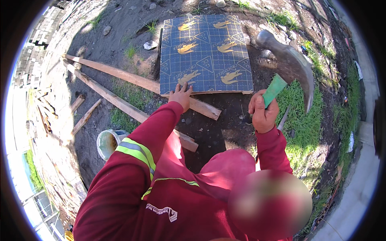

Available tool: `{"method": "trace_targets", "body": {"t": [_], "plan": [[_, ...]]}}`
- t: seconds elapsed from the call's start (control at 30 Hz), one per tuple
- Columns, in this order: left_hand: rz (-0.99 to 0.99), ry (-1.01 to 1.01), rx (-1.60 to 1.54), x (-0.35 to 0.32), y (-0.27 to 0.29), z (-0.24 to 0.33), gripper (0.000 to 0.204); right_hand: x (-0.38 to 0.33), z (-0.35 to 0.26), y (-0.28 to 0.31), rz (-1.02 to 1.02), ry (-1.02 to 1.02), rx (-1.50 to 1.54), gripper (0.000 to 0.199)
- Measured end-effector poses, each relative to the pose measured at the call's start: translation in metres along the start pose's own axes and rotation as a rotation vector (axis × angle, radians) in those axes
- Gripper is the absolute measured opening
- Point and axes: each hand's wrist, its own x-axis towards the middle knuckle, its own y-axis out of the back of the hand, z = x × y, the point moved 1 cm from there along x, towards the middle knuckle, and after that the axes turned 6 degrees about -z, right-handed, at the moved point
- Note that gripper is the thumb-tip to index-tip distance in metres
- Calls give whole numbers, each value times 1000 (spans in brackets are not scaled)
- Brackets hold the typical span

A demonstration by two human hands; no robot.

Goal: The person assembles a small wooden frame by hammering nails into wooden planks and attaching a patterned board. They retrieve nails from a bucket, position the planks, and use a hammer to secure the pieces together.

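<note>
Bucket (103, 147) partly behind sleeve (134, 158); contents (114, 142) uncertain.

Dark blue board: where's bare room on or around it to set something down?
The board is bare beyond the left hand. Farther left, soil is open between the grey stone and the upper long plank. Right is crowded: the right hand holds the hammer there.

left forearm (163, 124) reached forward and inward, maroon sleeve (120, 172) down to wrist. left hand (181, 97) lay palm down, bare, fingers (184, 87) parted and pointing ahead. right forearm (274, 150) slanted forward, its upper part hidden, cuff at wrist. right hand (264, 115) was bare, fingers curled into fist. hands were well apart, right one slightly lower in view.
</note>
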Motion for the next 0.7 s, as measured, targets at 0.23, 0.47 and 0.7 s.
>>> {"method": "trace_targets", "body": {"t": [0.23,0.47,0.7], "plan": [[-8,7,40,2,0,3,74,-23,71,-41,-365,-618,-872,34],[19,1,44,1,0,-3,80,7,6,-13,-147,-152,-337,23],[-47,3,13,1,5,0,80,-9,21,-24,8,76,85,24]]}}
